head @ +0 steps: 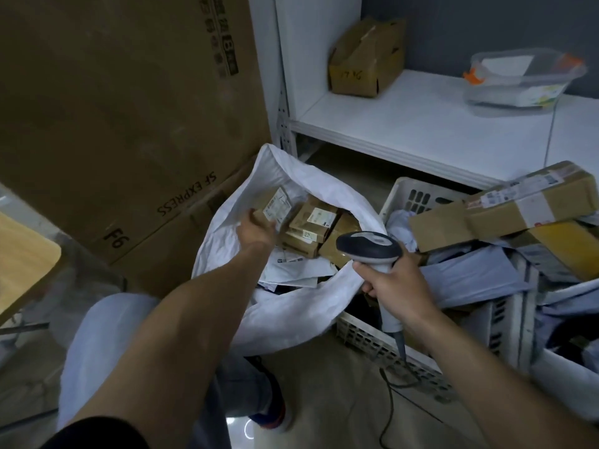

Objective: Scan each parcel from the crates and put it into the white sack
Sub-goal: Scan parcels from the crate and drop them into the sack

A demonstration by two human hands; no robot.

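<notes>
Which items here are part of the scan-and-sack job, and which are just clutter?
Job: white sack; boxed parcels inside it; barcode scanner in right hand; left hand at the sack mouth; white crate; its grey mailers and long taped box.
Lying about: big SF Express cartons; crumpled box on shelf; clear tub; wooden tabletop.

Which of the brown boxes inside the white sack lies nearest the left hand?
The tilted box at the pile's top left, standing up just beyond the left hand; the other boxes lie flatter and further right in the white sack.
</notes>
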